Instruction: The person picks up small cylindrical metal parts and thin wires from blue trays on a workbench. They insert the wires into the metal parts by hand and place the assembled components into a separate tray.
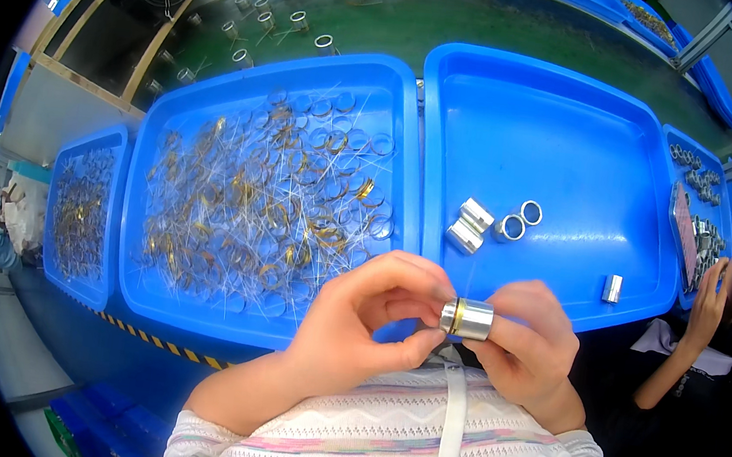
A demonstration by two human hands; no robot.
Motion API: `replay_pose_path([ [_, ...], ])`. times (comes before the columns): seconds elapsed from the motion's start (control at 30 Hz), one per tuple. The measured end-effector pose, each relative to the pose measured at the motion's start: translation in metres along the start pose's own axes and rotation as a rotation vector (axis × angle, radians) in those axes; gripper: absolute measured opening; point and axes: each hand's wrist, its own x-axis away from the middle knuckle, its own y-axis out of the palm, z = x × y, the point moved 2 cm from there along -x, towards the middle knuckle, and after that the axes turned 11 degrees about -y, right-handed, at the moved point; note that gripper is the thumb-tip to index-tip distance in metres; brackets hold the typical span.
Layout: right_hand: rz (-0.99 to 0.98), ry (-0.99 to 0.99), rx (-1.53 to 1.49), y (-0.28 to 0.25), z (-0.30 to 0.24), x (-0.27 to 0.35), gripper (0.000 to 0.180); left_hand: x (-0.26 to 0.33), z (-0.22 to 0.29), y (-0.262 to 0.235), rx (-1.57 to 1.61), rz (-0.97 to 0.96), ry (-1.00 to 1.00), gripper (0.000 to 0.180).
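Note:
In front of my chest my right hand (532, 344) grips a short silver metal sleeve (478, 321) lying on its side. A thin gold-coloured ring (458, 317) goes around the sleeve towards its left end. My left hand (380, 310) is closed in a pinch at that left end, thumb and fingertips against the metal. Just beyond, a blue tray (567, 98) holds several similar sleeves (465, 236), some lying down and some standing with the open end up. One more sleeve (612, 288) stands apart near the tray's right corner.
Left of it, another blue tray (141, 205) is heaped with thin rings (280, 193) and pale strands. Smaller filled trays stand at far left (53, 222) and far right (674, 136). Metal sleeves dot the green belt (387, 26) behind. A co-worker's hand (710, 305) is at right.

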Motion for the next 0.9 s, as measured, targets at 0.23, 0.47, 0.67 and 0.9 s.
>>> replay_pose_path([
  [0.23,0.049,0.066,-0.090,-0.002,0.001,0.001,0.029,0.005,0.009,0.001,-0.326,0.032,0.184,0.042],
  [0.47,0.019,0.009,-0.038,-0.002,-0.001,0.005,0.029,0.004,-0.004,-0.002,-0.093,-0.035,-0.035,0.041],
  [0.67,0.008,0.029,-0.020,-0.002,-0.002,0.005,0.027,0.003,0.000,-0.001,-0.156,-0.031,0.011,0.041],
  [0.9,-0.015,0.040,-0.208,0.003,-0.003,0.004,0.027,0.003,-0.004,-0.004,0.022,-0.065,-0.177,0.045],
])
